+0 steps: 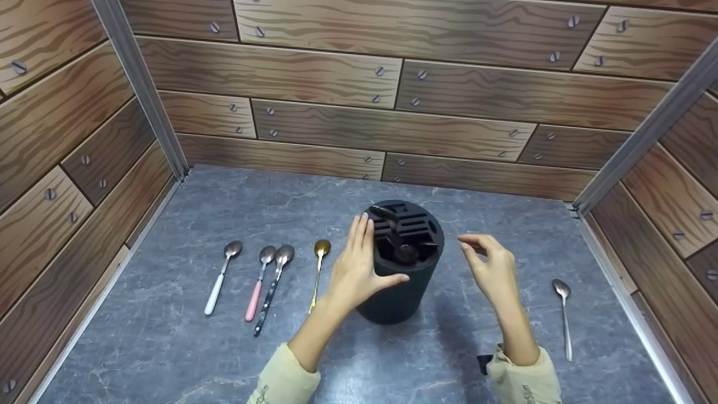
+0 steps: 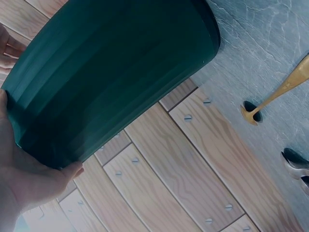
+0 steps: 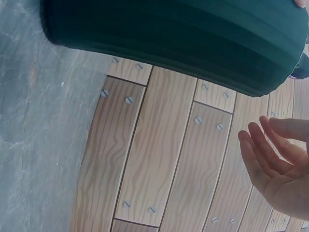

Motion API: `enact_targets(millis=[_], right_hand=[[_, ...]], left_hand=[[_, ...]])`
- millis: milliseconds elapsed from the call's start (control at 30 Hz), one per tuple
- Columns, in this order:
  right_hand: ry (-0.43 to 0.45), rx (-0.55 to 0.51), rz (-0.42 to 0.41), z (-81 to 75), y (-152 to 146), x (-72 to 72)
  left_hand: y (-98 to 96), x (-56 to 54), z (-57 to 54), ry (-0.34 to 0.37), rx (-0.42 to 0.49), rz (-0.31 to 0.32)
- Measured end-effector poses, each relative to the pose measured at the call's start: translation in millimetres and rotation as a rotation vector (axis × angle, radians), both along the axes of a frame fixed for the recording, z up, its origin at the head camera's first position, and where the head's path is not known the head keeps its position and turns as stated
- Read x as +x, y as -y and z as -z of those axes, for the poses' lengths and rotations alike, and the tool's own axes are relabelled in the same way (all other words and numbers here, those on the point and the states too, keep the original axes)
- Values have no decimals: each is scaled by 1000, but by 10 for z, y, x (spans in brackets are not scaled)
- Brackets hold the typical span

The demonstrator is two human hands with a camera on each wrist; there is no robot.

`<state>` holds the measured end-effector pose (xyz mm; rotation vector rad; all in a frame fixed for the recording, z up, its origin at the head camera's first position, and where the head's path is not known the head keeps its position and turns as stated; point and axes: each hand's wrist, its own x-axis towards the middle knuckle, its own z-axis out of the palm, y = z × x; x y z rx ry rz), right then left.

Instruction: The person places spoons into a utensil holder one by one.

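Note:
A dark green, round utensil holder (image 1: 392,297) with a black slotted top (image 1: 412,216) stands upright on the table. Dark, glossy pieces (image 1: 405,252) stick out of its openings; their kind is unclear. My left hand (image 1: 353,264) rests against the holder's upper left side, fingers straight and thumb spread across the front near the rim. The left wrist view shows this hand (image 2: 34,183) touching the top end of the holder (image 2: 120,72). To the right of the holder and apart from it, my right hand (image 1: 491,266) is raised, fingers loosely bent with nothing between them.
Left of the holder lie a white-handled spoon (image 1: 216,292), a pink-handled spoon (image 1: 254,300), a black patterned-handled spoon (image 1: 269,303) and a gold spoon (image 1: 318,269). A silver spoon (image 1: 565,320) lies at the right. Wood-patterned walls (image 1: 336,73) enclose the grey table (image 1: 157,348).

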<state>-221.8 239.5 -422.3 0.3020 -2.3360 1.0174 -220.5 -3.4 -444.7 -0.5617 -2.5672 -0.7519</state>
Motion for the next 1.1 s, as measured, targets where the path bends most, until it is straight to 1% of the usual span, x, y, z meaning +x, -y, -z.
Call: enact_targets(millis=[200,333,467,667,800,1100], right_hand=[[20,-25,12,51,-72,6],[35,-33,22,80,-127,16],[38,-27,45,112,-183,28],[50,-18,70,177,-263,41],[64,-10,103,212,-323,55],[90,-41,150,241,-458,65]], left_hand=[[-2,2,4,4,3,2],[3,3,12,-8,6,7],[4,-2,15,-12,7,8],[1,-15,11,11,8,5],[0,-11,7,20,5,4],[-3,-10,3,8,9,3]])
